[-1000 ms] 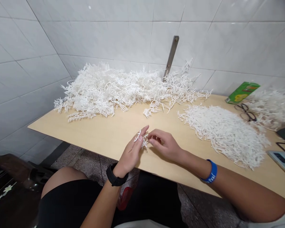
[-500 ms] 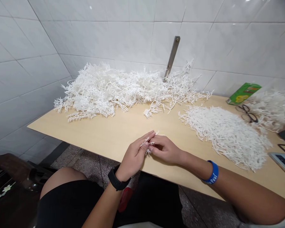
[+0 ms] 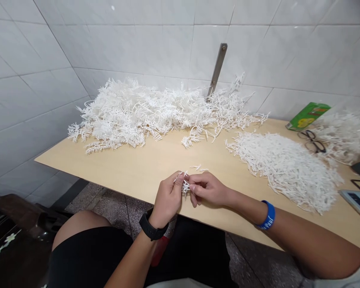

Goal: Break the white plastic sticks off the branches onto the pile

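Near the table's front edge, my left hand (image 3: 170,192) is closed on a small branched white plastic sprig (image 3: 185,185), whose thin prongs stick out between thumb and fingers. My right hand (image 3: 206,189) meets it from the right, thumb and fingertips pinched at the sprig's prongs. Just beyond the hands lie a few loose white bits (image 3: 197,167). A big heap of tangled white sprigs (image 3: 144,112) fills the back of the table. To the right spreads a flat pile of short separate white pieces (image 3: 283,168).
A green box (image 3: 308,117) leans at the back right, with eyeglasses (image 3: 313,142) before it. Another white heap (image 3: 348,134) and a grey device with a dark display (image 3: 358,202) lie at the right. A metal bar (image 3: 217,70) stands against the tiled wall.
My hands have drawn slightly apart and toward me, exposing the sprig between them. Loose white bits now show on the table beyond the fingers, where the hands were before.
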A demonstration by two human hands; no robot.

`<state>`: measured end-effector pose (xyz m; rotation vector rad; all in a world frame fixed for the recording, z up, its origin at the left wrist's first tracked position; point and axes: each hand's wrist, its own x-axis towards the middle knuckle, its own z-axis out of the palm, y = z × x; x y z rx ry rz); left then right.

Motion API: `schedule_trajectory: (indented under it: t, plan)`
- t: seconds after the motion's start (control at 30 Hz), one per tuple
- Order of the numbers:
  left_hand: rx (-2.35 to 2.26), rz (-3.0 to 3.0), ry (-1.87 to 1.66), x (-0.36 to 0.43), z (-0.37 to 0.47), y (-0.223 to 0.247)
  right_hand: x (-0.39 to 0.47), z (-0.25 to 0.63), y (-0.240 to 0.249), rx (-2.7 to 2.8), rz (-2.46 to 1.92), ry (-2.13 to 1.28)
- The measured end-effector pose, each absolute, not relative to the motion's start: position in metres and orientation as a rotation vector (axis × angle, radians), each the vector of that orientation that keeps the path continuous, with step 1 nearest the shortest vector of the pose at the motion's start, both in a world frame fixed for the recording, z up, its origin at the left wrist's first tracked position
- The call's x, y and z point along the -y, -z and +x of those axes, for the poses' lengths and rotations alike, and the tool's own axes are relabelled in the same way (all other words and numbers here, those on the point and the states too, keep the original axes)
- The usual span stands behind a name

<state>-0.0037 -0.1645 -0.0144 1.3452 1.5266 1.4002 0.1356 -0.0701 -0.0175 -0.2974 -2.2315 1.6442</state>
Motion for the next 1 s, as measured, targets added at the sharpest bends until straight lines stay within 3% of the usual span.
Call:
schedule_trajectory:
  t: [0.2, 0.37, 0.57, 1.0]
  plan:
    - [-1.535, 1.31, -1.448, 0.162, -0.006, 0.016, 0.068, 0.138, 0.026, 2.204, -0.289, -1.708]
    - [-1.424, 0.889, -1.66, 0.16, -0.012, 0.021, 0.067, 0.142, 0.021, 2.361, -0.24, -1.381]
    - [-1.351, 0.989, -1.588, 0.161, -0.01, 0.022, 0.058, 0.137, 0.019, 2.229, -0.603, -0.957]
    - [-1.346, 0.966, -1.643, 0.16, -0.01, 0.024, 0.051, 0.134, 0.022, 2.045, -0.758, -0.751]
